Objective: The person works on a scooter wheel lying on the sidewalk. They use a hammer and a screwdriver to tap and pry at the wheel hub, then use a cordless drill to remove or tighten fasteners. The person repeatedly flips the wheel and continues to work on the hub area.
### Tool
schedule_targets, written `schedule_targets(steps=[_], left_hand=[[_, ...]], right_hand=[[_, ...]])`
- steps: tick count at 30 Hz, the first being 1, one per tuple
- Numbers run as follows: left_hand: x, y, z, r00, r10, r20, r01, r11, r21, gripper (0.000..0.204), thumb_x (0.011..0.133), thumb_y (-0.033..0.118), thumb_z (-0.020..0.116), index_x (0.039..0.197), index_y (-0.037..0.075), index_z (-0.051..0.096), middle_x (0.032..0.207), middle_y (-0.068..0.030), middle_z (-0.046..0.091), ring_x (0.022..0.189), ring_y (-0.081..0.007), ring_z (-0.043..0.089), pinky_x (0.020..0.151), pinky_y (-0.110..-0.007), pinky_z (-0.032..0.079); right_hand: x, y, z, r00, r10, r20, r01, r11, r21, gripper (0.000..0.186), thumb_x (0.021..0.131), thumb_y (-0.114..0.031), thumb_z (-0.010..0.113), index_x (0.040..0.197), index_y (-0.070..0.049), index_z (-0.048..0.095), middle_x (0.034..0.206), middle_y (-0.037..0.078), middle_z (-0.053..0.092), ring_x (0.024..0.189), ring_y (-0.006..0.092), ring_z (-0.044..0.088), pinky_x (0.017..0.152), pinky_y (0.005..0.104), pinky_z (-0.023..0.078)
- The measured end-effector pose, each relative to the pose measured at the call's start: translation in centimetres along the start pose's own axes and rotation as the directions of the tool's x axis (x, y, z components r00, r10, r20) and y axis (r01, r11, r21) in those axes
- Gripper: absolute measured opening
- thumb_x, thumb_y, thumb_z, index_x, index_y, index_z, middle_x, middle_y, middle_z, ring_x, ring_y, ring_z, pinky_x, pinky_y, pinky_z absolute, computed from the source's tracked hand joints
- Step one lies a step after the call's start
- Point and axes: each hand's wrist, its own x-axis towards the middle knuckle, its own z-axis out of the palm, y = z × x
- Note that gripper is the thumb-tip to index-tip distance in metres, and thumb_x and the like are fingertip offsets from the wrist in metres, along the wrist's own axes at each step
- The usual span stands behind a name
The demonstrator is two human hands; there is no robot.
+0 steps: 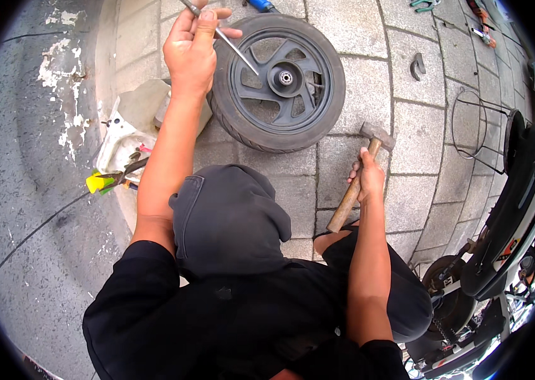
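Observation:
A motorcycle wheel [278,82] with a black tyre and dark spoked rim lies flat on the paving, its hub bearing [286,78] facing up. My left hand [195,57] is closed round a long thin metal rod [238,52]. The rod slants over the wheel and its tip appears near the hub; whether it touches is unclear. The rod's upper end runs out of the picture. To the right of the wheel, my right hand [369,175] grips a hammer [348,204] by its wooden handle, the steel head pointing away from me.
A pale plastic part [122,142] lies left of the wheel, near a yellow object [96,182]. A blue-handled tool [261,5] is beyond the tyre. On the right are a curved dark piece [417,66], a wire frame [470,123] and a motorcycle [502,240].

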Motion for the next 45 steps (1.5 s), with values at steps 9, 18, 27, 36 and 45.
schedule_targets(steps=[9,18,27,36,45], left_hand=[[-3.2,-5.4,-6.1,0.904,-0.298,-0.308,0.247,0.949,-0.195,0.032,0.105,0.017,0.063,0.130,-0.002,0.057,0.111,-0.0170,0.072,0.084,-0.0263,0.073,0.078,-0.035,0.059],[-3.4,1.4,-1.5,0.914,-0.386,-0.126,0.328,0.885,-0.331,0.033,0.104,0.023,0.064,0.132,0.005,0.058,0.120,-0.0132,0.072,0.092,-0.0258,0.073,0.085,-0.038,0.058],[-4.7,0.2,-2.4,0.942,-0.324,0.093,0.320,0.773,-0.548,0.031,0.108,0.022,0.056,0.133,0.004,0.059,0.127,-0.0134,0.069,0.095,-0.0271,0.074,0.090,-0.046,0.062],[-8.6,-6.0,-1.4,0.703,-0.628,0.335,0.682,0.729,-0.066,0.042,0.106,0.026,0.062,0.139,0.001,0.056,0.124,-0.0138,0.071,0.094,-0.0215,0.073,0.081,-0.034,0.061],[-14.0,-12.2,-0.3,0.377,-0.785,0.492,0.719,0.583,0.378,0.034,0.105,0.017,0.059,0.135,0.001,0.060,0.119,-0.0123,0.072,0.098,-0.0209,0.072,0.085,-0.035,0.059]], right_hand=[[-5.6,-3.6,8.3,0.598,-0.654,0.463,0.717,0.179,-0.674,0.053,0.093,-0.034,0.071,0.130,0.002,0.061,0.133,0.022,0.060,0.125,0.0392,0.056,0.108,0.0474,0.043],[-11.6,-0.7,19.8,0.227,-0.697,0.680,0.863,-0.180,-0.473,0.104,0.074,-0.035,0.088,0.152,0.006,0.034,0.142,0.030,0.047,0.131,0.0453,0.048,0.111,0.0561,0.037],[-11.8,-15.6,10.4,0.414,-0.738,0.533,0.906,0.278,-0.319,0.091,0.080,-0.015,0.074,0.156,0.002,0.027,0.138,0.028,0.054,0.122,0.0321,0.061,0.107,0.0417,0.047],[-7.7,-22.5,6.2,0.390,-0.757,0.525,0.889,0.159,-0.430,0.080,0.091,-0.026,0.076,0.153,0.006,0.037,0.136,0.021,0.059,0.122,0.0249,0.060,0.106,0.0363,0.047],[-3.9,-26.0,3.6,0.411,-0.812,0.413,0.873,0.221,-0.434,0.064,0.093,-0.024,0.072,0.144,0.006,0.049,0.130,0.016,0.064,0.118,0.0228,0.060,0.106,0.0343,0.044]])
